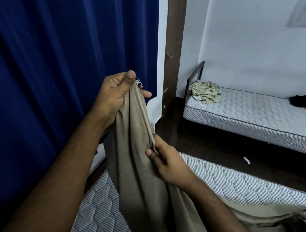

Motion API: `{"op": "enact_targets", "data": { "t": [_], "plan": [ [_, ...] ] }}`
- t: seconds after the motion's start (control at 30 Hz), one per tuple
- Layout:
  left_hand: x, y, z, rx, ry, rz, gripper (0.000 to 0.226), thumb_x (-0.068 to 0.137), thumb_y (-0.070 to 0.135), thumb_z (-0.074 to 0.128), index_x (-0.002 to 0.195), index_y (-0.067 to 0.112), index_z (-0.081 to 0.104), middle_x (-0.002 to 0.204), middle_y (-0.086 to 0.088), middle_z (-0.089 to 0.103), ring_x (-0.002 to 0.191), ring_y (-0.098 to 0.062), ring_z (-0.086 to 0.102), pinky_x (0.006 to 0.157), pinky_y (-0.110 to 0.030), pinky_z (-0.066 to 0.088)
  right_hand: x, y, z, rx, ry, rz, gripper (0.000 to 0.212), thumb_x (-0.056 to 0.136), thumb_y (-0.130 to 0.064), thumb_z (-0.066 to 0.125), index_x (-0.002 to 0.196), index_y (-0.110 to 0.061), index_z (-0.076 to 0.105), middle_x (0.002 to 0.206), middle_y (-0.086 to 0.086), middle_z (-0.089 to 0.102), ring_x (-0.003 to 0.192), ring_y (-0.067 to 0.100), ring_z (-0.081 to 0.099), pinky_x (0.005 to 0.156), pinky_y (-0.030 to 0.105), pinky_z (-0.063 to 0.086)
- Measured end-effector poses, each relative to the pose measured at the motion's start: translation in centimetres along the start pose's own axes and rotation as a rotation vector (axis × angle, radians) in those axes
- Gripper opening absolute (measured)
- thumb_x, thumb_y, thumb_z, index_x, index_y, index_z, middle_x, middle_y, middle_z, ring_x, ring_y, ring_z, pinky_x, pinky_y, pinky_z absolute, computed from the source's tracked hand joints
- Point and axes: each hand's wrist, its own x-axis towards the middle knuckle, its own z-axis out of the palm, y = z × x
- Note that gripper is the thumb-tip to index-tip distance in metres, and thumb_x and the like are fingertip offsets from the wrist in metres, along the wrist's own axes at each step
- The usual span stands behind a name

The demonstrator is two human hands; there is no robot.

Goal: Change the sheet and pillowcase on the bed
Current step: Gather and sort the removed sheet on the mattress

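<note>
Single head-worn wide-angle view, looking forward and down from the person's own standpoint; both forearms enter from the bottom edge, very near the lens. It faces across the near mattress (235,183) toward a blue curtain (61,49) at left and a second bed (261,116) against the far wall. No second view to overlap.

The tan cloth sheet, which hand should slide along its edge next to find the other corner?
The right hand, probably. It pinches the tan cloth sheet lower down, where the fabric trails onto the quilted white mattress. The left hand grips the top corner.
</note>
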Motion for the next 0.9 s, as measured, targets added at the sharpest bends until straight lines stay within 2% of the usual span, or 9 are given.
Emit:
{"op": "enact_targets", "data": {
  "t": [0.03,0.13,0.27,0.37,0.53,0.6,0.7,0.8,0.9],
  "plan": [
    [-0.2,0.1,0.0,0.011,-0.004,-0.006,0.041,0.102,0.039,0.054,0.086,0.002,0.059,0.076,-0.017,0.074,0.076,-0.034,0.074,0.061,-0.034,0.059,0.1,0.0,0.2,0.024,0.019,-0.003,0.009,0.102,-0.013,0.054,0.109,-0.017,0.049,0.090,-0.008,0.058,0.077,0.012,0.055,0.074,0.032,0.049],
    [-0.7,0.7,-0.1,0.033,-0.025,0.015,0.042,0.102,0.038,0.051,0.093,-0.003,0.058,0.079,-0.019,0.075,0.074,-0.032,0.074,0.059,-0.031,0.057,0.3,0.7,0.7,0.229,0.089,0.104,0.027,0.100,-0.014,0.057,0.116,-0.027,0.038,0.088,0.013,0.059,0.068,0.028,0.051,0.066,0.041,0.049],
    [-1.0,1.3,-0.5,0.068,-0.071,0.071,0.043,0.103,0.031,0.051,0.096,-0.010,0.058,0.082,-0.024,0.074,0.073,-0.029,0.075,0.062,-0.032,0.059,0.5,1.5,0.9,0.502,0.073,0.243,0.036,0.099,-0.009,0.059,0.131,-0.016,0.043,0.093,-0.001,0.068,0.086,0.015,0.060,0.080,0.033,0.050],
    [-0.9,0.9,-0.9,0.156,-0.100,0.105,0.043,0.104,0.026,0.051,0.095,-0.016,0.057,0.083,-0.019,0.076,0.074,-0.030,0.073,0.071,-0.033,0.058,1.3,2.3,0.7,0.319,-0.004,0.166,0.017,0.098,-0.016,0.060,0.113,-0.010,0.065,0.113,-0.005,0.065,0.108,0.006,0.060,0.096,0.025,0.045],
    [-1.2,0.6,-1.1,0.222,-0.132,0.109,0.044,0.105,0.023,0.050,0.091,-0.018,0.058,0.085,-0.018,0.076,0.077,-0.026,0.074,0.079,-0.030,0.055,3.4,3.6,-0.6,0.196,-0.054,0.108,0.019,0.093,-0.028,0.066,0.101,-0.011,0.072,0.144,0.004,0.039,0.137,0.002,0.037,0.108,0.016,0.033],
    [-1.4,0.7,-1.1,0.269,-0.173,0.117,0.048,0.102,0.029,0.050,0.090,-0.016,0.060,0.089,-0.016,0.077,0.080,-0.023,0.073,0.093,-0.034,0.051,4.2,3.3,-1.4,0.341,-0.128,0.121,0.029,0.091,-0.033,0.071,0.104,-0.007,0.073,0.146,0.002,0.042,0.136,0.008,0.044,0.107,0.025,0.040],
    [-1.6,1.0,-1.1,0.305,-0.240,0.101,0.045,0.100,0.035,0.048,0.084,-0.001,0.069,0.092,-0.012,0.077,0.087,-0.023,0.069,0.102,-0.037,0.046,5.4,2.2,-2.1,0.634,-0.302,0.185,0.049,0.082,-0.041,0.079,0.099,0.004,0.071,0.122,-0.003,0.064,0.110,0.016,0.065,0.088,0.031,0.054],
    [-1.8,1.3,-1.6,0.302,-0.300,0.057,0.037,0.100,0.036,0.048,0.078,0.022,0.075,0.096,-0.013,0.077,0.090,-0.025,0.067,0.096,-0.037,0.046,6.1,1.1,-2.1,0.731,-0.425,0.166,0.023,0.082,-0.031,0.077,0.093,-0.011,0.077,0.102,-0.009,0.075,0.094,0.007,0.070,0.079,0.023,0.056],
    [-2.0,1.3,-2.4,0.317,-0.272,0.052,0.041,0.101,0.034,0.048,0.083,0.010,0.075,0.094,-0.013,0.076,0.089,-0.028,0.068,0.097,-0.037,0.048,6.3,1.2,-1.7,0.693,-0.372,0.147,0.013,0.084,-0.012,0.069,0.092,-0.006,0.077,0.103,-0.005,0.074,0.094,0.010,0.071,0.079,0.025,0.057]
  ]
}}
